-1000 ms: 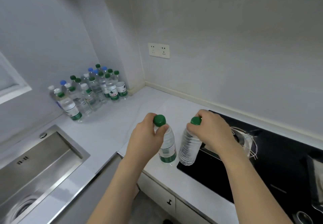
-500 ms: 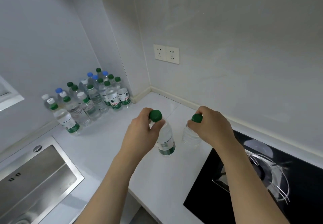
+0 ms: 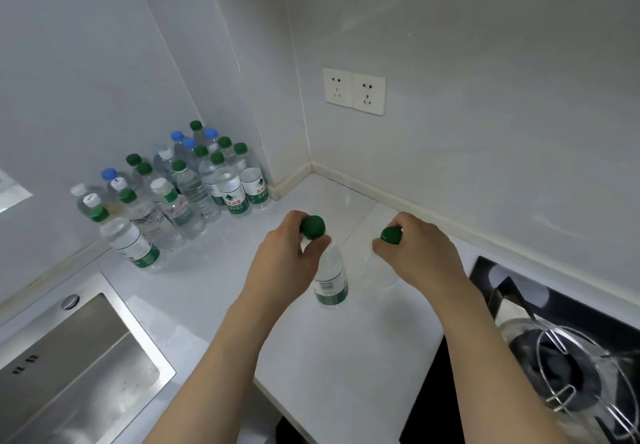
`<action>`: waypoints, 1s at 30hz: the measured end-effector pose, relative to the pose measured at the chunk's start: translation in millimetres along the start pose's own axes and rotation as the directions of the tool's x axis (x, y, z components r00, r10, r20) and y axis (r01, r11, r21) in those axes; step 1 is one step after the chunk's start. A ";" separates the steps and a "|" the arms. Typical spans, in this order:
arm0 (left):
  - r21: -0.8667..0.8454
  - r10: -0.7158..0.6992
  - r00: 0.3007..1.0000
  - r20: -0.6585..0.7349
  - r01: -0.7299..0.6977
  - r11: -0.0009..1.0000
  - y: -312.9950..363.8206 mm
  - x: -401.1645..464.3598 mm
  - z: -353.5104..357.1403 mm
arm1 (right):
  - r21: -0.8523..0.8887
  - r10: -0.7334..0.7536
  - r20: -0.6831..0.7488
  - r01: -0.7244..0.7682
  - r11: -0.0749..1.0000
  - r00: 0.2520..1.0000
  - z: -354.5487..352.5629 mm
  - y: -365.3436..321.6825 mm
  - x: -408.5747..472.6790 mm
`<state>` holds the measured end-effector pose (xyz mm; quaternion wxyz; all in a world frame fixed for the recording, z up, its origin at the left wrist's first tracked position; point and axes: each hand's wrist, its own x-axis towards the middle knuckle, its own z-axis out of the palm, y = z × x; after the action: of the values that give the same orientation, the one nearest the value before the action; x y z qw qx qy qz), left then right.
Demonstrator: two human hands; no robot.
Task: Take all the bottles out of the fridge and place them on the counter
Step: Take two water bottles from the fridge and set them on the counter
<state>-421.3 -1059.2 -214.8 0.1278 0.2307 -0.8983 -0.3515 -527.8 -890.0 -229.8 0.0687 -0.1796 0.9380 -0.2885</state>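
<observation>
The left hand point(image 3: 287, 256) has its fingers curled round the neck of a clear plastic water bottle with a green cap and green label point(image 3: 329, 281), upright near the middle of the white tabletop point(image 3: 214, 291). The right hand point(image 3: 419, 253) pinches the green cap of a clear unlabelled plastic bottle point(image 3: 379, 274) just beside it. A cluster of capped water bottles point(image 3: 180, 194) stands along the tabletop's back left edge, beyond the steel sink point(image 3: 114, 308).

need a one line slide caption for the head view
Left hand and right hand each grip a green-capped bottle by the neck above the white counter, beside a cluster of bottles.
</observation>
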 end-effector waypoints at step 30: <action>0.006 -0.132 0.985 -0.115 0.133 0.991 -235.0 129.1 -155.0 | -0.061 -0.225 0.164 0.237 0.969 0.960 188.6 -253.6 142.2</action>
<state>-395.5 -1364.9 -256.6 0.1537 0.3106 -0.8744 -0.3395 -540.3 -1236.1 -245.3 0.1004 -0.3125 0.9132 -0.2416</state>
